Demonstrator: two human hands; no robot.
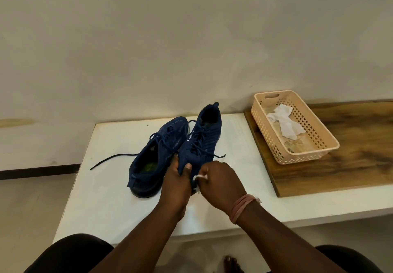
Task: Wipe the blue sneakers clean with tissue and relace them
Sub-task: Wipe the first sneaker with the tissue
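Two blue sneakers lie on the white table [110,200]. The left sneaker [155,155] has its heel toward me, and one loose dark lace [112,159] trails off to the left. The right sneaker [204,138] points its toe toward me. My left hand [176,185] grips that toe, thumb on top. My right hand [221,185] pinches a small wad of white tissue [198,178] and presses it against the toe's right side. The toe tip is hidden by my hands.
A peach plastic basket [319,145] with crumpled used tissue [285,123] inside stands on a wooden board [361,155] at the right. A plain wall rises behind the table. My knees and a foot show below the table's front edge.
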